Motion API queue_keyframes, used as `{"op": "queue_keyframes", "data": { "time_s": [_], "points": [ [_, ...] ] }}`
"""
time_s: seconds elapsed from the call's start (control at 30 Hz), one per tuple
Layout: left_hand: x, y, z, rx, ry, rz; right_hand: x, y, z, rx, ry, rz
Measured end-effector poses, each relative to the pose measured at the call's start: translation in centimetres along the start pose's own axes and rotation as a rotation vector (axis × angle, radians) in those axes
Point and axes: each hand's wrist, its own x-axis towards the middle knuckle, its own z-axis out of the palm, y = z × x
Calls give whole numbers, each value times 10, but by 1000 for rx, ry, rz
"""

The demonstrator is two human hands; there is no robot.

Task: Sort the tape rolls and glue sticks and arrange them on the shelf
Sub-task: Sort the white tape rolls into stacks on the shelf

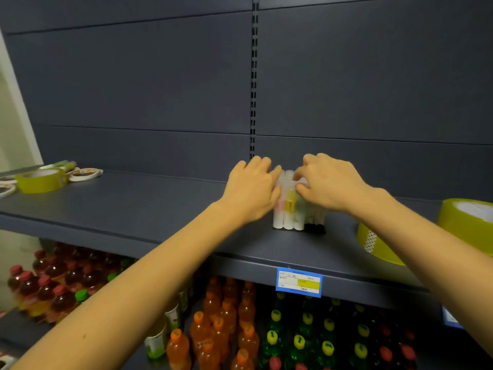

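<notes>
While both of my hands hold a cluster of upright glue sticks (289, 209), the head camera tells me the glue-stick part of the sorting is the step in hand. The sticks stand packed side by side at the middle of the dark grey shelf (133, 209), white bodies with pale translucent caps. My left hand (250, 188) cups the cluster's left side, fingers bent round it. My right hand (328, 182) grips the tops from the right with curled fingers; motion blur hides the exact contact. 1 yellow-green tape roll (40, 180) sits far left with flat rolls (82, 173) beside it. A stack of yellow-green tape rolls (464, 222) sits at the right edge. Bottled drinks (221, 329) fill the level below, under a blue price label (298, 282). I judge the next move calls for even pressure from both sides, squaring the sticks without toppling them.
</notes>
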Motion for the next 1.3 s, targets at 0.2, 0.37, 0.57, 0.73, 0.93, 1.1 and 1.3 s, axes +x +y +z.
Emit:
{"op": "queue_keyframes", "data": {
  "time_s": [0.2,0.37,0.57,0.73,0.93,1.1,1.3],
  "points": [
    [-46,-86,-3,-40,-45,-233,17,-79,5,111,119,-145],
    [-123,-181,-3,-29,-149,-359,54,-173,15,255,66,-228],
    [-224,-297,-21,38,-212,-505,97,-313,23,384,-27,-323],
    [-287,-371,-36,34,-224,-615,127,-403,29,439,-100,-324],
    [-321,-427,-30,5,-189,-663,167,-456,37,388,-167,-263],
    [-322,-465,-13,-29,-144,-671,208,-472,50,398,-196,-142],
    [-301,-519,13,-36,-98,-638,278,-490,79,396,-112,8]
  ]
}}
